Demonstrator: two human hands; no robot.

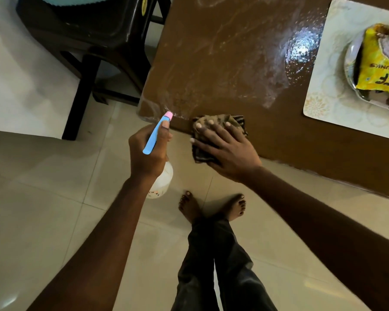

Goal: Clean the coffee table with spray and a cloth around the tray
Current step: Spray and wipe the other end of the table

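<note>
The brown coffee table (222, 63) fills the upper right, its top streaked with wet spray and droplets. My left hand (148, 151) grips a spray bottle (160, 180) with a blue trigger head and pink nozzle, aimed at the table's near left corner. My right hand (225, 147) lies flat on a dark striped cloth (236, 124), pressing it over the table's near edge. A pale patterned tray (323, 86) rests at the right of the table.
On the tray sits a glass bowl (352, 70) holding a yellow snack packet (377, 63). A dark plastic stool (92, 41) stands left of the table on the tiled floor (43, 198). My bare feet (211, 209) are just below the table edge.
</note>
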